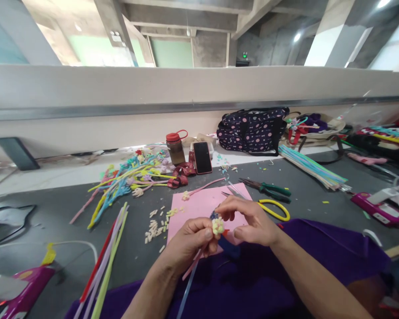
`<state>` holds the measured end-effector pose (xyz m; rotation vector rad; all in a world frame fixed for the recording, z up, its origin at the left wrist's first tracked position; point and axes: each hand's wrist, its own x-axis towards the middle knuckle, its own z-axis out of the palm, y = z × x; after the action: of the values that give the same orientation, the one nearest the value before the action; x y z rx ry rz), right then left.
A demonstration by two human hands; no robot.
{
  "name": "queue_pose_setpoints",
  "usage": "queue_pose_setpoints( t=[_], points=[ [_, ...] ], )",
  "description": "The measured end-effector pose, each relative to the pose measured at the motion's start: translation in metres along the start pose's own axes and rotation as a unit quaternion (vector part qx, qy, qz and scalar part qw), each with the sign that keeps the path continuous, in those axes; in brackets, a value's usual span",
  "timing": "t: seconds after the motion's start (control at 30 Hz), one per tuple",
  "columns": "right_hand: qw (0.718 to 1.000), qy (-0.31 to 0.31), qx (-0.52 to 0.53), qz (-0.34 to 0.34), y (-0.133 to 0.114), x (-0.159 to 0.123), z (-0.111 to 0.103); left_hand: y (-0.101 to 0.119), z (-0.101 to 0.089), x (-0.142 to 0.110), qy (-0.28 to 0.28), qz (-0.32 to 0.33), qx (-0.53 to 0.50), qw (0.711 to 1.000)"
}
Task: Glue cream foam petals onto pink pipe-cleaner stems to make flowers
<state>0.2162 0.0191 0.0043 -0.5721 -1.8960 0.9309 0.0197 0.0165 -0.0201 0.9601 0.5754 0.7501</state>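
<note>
My left hand (199, 237) pinches a small flower (218, 226) made of pale yellow and cream fuzzy pieces, its pink stem (190, 268) slanting down below the fingers. Close to the flower's right side is my right hand (248, 219), fingers curled and thumb apart, with nothing visible between them. Beneath both hands lies a pink sheet (199, 201). A similar flower (185, 196) on a pink stem rests on its far edge. Short cut pieces of pipe cleaner (154, 228) are scattered at the sheet's left. A pale translucent strip (187, 290) hangs below my left hand.
Yellow-handled scissors (275, 210) and green-handled pliers (269, 189) lie to the right. Pipe cleaners (314, 168) lie bundled behind them. Magenta glue guns (29, 288) sit at both sides. A bottle (175, 149), a phone (202, 158) and a patterned bag (252, 130) stand at the back.
</note>
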Motion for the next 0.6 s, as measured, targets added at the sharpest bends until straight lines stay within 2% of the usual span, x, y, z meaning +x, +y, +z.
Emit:
queue_pose_setpoints(
  t=[0.17, 0.4, 0.6],
  points=[
    [1.000, -0.012, -0.007, -0.002, -0.0073, -0.0014, 0.0030, 0.0034, 0.0003, -0.0017, 0.006, -0.003, 0.013, 1.000],
    [1.000, -0.014, -0.016, -0.003, -0.0107, -0.0007, 0.0040, 0.0096, -0.0024, -0.0035, 0.035, 0.029, 0.064, 0.997],
    [1.000, -0.020, -0.017, -0.004, -0.0087, -0.0007, 0.0032, 0.0091, -0.0027, -0.0025, 0.038, 0.017, 0.079, 0.996]
  ],
)
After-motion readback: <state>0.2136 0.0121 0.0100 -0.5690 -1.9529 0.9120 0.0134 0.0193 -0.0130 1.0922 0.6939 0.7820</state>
